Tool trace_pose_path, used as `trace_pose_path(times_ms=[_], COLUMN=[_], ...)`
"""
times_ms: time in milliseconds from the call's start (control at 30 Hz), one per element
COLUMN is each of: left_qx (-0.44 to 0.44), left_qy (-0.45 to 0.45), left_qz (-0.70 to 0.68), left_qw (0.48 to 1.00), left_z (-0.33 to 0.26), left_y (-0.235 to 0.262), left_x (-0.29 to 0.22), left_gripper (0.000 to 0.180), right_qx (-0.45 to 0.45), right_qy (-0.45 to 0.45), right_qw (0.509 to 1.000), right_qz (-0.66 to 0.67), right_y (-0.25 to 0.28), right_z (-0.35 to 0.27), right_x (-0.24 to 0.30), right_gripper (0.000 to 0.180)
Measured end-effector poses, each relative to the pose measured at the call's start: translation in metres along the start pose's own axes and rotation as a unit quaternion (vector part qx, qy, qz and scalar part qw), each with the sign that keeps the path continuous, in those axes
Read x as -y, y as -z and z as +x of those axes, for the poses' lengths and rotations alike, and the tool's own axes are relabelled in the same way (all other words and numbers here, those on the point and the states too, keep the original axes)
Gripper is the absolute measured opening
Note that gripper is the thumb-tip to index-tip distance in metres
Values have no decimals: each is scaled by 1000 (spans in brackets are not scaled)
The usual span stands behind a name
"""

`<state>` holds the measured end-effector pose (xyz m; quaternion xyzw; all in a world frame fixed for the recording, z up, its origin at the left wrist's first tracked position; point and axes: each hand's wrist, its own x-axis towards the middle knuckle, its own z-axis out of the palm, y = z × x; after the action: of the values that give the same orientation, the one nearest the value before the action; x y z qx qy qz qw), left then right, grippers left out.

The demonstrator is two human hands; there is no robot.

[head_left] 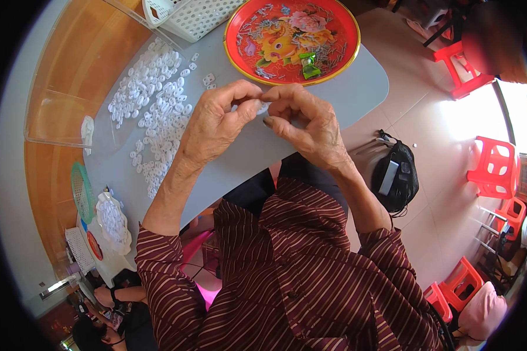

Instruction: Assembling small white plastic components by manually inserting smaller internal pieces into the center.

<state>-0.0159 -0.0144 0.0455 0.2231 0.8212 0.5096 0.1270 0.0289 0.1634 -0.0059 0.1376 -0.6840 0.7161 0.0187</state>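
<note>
Over the grey table [240,153] my two hands meet fingertip to fingertip. My left hand [221,120] is closed in a pinch, with a small white plastic piece [264,107] showing at its fingertips. Curled in from the other side, my right hand [311,126] has its fingers at the same spot; what they grip is mostly hidden. A large heap of small white plastic pieces [161,126] lies left of my hands. Just beyond them rests a round red tray [240,55] with a gold rim and flower print, holding many thin grey metal pins [334,54] and a crumpled green wrapper [310,70].
A white perforated basket [202,17] stands at the table's far side. At left are a green sieve [82,190] and a tray of white pieces [112,222]. A black bag [399,175] sits on the floor, with red stools [493,167] farther right. Another person [108,327] is at lower left.
</note>
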Motion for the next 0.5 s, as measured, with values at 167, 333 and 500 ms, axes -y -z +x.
trace_pose_path(times_ms=[167,333,500], left_qx=[3,-5,17], left_qy=[35,45,27], left_qz=[-32,-52,-40], left_qw=[999,998,999], left_z=[0,-2,0], left_y=[1,-1,-3], left_x=[-1,1,-1], left_gripper=[18,19,19], right_qx=[-4,4,7], right_qy=[-27,-29,-30], right_qw=[999,999,999], right_qz=[24,30,19], right_y=[0,0,-1], right_z=[0,1,1], right_x=[5,6,4], right_gripper=[34,34,34])
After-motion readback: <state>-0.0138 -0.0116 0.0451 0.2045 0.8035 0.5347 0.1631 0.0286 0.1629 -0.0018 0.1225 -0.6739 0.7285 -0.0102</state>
